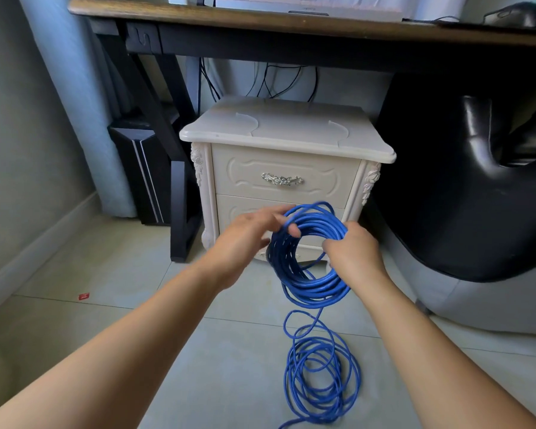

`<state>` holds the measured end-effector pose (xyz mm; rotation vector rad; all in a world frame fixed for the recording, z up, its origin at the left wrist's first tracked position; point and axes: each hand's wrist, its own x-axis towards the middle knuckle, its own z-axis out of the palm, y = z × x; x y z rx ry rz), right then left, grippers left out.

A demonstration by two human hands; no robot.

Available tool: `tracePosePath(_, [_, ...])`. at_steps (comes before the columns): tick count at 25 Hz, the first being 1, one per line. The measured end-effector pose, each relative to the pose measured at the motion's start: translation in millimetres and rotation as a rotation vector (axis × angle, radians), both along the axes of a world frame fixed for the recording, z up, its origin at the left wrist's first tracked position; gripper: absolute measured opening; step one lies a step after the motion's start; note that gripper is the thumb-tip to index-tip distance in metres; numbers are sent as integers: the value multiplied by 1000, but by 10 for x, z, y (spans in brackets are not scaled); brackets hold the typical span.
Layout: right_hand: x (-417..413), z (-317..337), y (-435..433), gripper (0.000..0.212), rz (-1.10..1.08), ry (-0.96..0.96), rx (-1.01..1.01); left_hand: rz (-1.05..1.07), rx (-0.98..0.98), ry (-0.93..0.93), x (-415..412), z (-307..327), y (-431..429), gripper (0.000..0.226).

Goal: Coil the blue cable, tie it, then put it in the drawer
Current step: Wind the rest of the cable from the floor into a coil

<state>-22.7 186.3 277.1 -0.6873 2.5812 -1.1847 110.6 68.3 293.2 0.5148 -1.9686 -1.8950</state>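
Note:
A blue cable coil [310, 283] hangs in the air between my hands, in front of a cream nightstand. My right hand [355, 255] grips the coil's right side. My left hand [248, 239] holds the coil's upper left, thumb through the loop. A strand runs down from the coil to loose blue loops [321, 376] lying on the tiled floor. The nightstand's top drawer [285, 168], with a silver handle [281, 179], is closed. The lower drawer [239, 212] is partly hidden behind my hands and the coil.
A wooden desk [260, 18] with black legs spans the top of the view. A black computer tower [146, 171] stands left of the nightstand. A black leather chair [477, 181] sits on the right. A small red scrap [83, 296] lies on the floor.

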Motion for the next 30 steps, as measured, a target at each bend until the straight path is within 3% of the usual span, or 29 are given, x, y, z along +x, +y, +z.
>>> tracePosePath(4, [81, -29, -1, 18, 65, -54, -126, -25, -364, -30, -2, -59, 28, 31])
tracePosePath(6, [169, -24, 11, 32, 150, -103, -228, 40, -393, -3, -11, -64, 29, 42])
tracePosePath(9, [258, 17, 40, 54, 273, -133, -324, 94, -276, -76, -29, -78, -32, 63])
tracePosePath(12, [263, 12, 41, 74, 376, -141, -321, 100, -383, -247, -33, -111, -94, 36])
tracePosePath(14, [229, 2, 50, 84, 436, -248, -399, 163, -479, -274, -53, -130, -96, 21])
tracePosePath(16, [195, 60, 40, 69, 446, -454, -567, 296, -519, -283, -61, -151, -139, 18])
tracePosePath(19, [85, 109, -3, 17, 236, -807, -765, 559, -391, -221, -33, -171, -280, 16])
tracePosePath(22, [-93, 36, 1, 21, -42, -1047, -855, 692, -199, -87, 30, -176, -391, 15])
tracePosePath(24, [-164, -47, 18, 22, -118, -930, -571, 678, -137, -24, 94, -161, -439, 13])
tracePosePath(26, [-207, -144, 49, 25, -51, -547, -44, 616, -147, -5, 150, -140, -460, 9])
tracePosePath(27, [-214, -166, 50, 28, -62, -302, 112, 575, -166, -14, 173, -129, -465, 9])
tracePosePath(28, [-230, -163, 37, 31, -85, -94, 118, 531, -191, -31, 193, -119, -462, 9])
tracePosePath(30, [-163, -7, 11, 25, -61, 82, -207, 433, -247, -56, 210, -97, -432, 10])
